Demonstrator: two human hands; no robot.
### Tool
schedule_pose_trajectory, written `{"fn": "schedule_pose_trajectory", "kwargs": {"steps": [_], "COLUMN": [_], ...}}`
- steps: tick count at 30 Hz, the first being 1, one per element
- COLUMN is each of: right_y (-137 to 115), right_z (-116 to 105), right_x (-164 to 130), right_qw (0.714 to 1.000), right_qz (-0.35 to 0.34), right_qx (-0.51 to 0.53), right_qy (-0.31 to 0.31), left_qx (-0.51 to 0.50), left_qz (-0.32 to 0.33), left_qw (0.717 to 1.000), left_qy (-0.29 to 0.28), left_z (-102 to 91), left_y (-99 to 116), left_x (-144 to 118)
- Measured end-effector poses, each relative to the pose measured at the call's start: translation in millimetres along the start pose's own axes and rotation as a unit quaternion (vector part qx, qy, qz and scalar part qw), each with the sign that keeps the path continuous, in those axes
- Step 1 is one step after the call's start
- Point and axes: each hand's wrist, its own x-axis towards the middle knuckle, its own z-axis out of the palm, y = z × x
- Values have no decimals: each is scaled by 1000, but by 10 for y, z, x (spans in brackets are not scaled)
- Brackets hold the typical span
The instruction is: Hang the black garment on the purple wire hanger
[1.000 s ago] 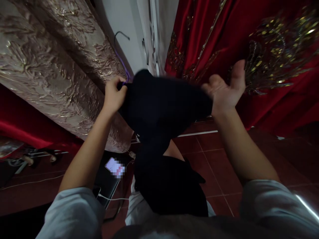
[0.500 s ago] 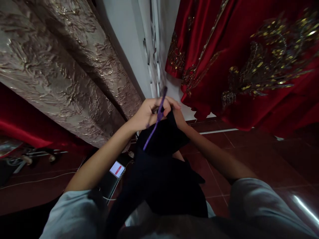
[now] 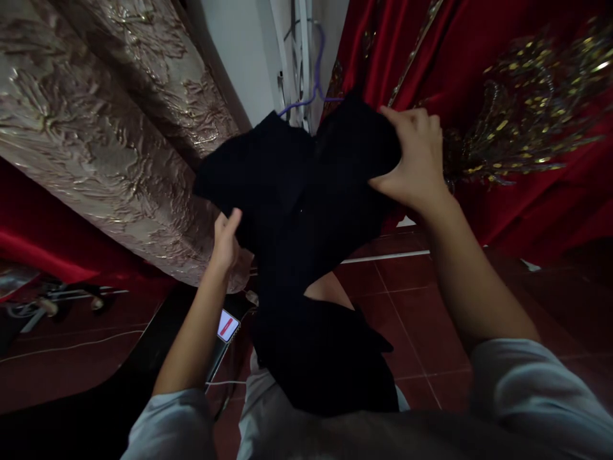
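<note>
the right hand [image 3: 416,163] has its fingers clenched on the upper right corner of the black garment [image 3: 306,191], held up on a purple hanger [image 3: 313,89]. the left hand [image 3: 225,241] touches the garment's lower left edge, fingers loose. red embroidered fabric [image 3: 502,96] hangs behind.
</note>
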Motion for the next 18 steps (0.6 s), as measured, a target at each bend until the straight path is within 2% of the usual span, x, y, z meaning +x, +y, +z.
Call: {"fn": "schedule_pose_trajectory", "kwargs": {"steps": [2, 5, 7, 9, 11, 12, 13, 15, 18], "right_y": [-35, -6, -24, -157, -424, -595, -775, -1109, -1389], "right_z": [-88, -171, -161, -41, 218, 389, 574, 929, 1246], "right_x": [24, -106, -243, -388, -553, -650, -759, -1004, -1363], "right_qw": [999, 994, 988, 982, 968, 954, 936, 897, 829], "right_qz": [-36, -95, -130, -125, -50, 24, 100, 217, 315], "right_qx": [3, 42, 81, 132, 203, 248, 292, 369, 461], "right_qy": [-20, -16, 5, 59, 135, 167, 171, 111, -31], "left_qx": [16, 7, -7, -25, -41, -46, -47, -36, 7], "left_qz": [15, -5, -22, -44, -63, -71, -79, -89, -75], "left_qw": [1000, 999, 996, 990, 984, 982, 981, 981, 986], "left_qy": [22, 51, 90, 131, 160, 169, 173, 170, 150], "left_z": [33, 36, 39, 76, 152, 200, 248, 328, 360], "left_y": [-66, -160, -214, -249, -254, -245, -227, -178, -108], "left_x": [-108, -276, -386, -496, -615, -678, -743, -869, -993]}}
